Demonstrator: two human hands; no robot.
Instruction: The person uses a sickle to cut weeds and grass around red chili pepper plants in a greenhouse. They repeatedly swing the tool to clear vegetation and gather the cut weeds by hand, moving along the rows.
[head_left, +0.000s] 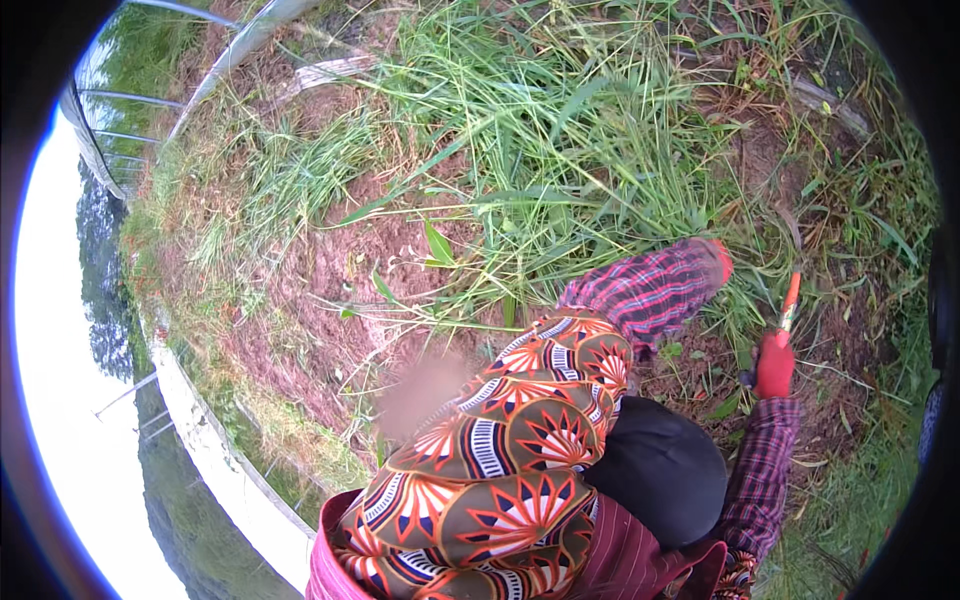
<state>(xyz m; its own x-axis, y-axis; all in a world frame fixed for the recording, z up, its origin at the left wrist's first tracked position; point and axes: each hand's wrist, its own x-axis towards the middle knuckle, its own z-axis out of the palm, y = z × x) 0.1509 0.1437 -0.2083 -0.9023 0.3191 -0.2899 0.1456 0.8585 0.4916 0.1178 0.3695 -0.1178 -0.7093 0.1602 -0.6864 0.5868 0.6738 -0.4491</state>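
My right hand (774, 367), in a red glove, is closed around the orange handle (790, 304) of a sickle. The sickle's curved metal blade (789, 225) points away from me, low among grass and weeds. Only a red-gloved edge of my left hand (722, 260) shows past its plaid sleeve. That hand is down in the green grass (739, 300), to the left of the sickle, with its fingers hidden. Long grass stems (540, 150) lie thick in front of my left arm, many of them flattened and crossing one another.
Reddish bare soil (337, 262) with a broad-leaved plant (439, 244) lies to the left. Pale plastic strips (334, 71) show in the ground ahead. Hoop frames (131, 97) and a long white sheet (217, 457) stand at far left. My dark-clad knee (660, 469) is close by.
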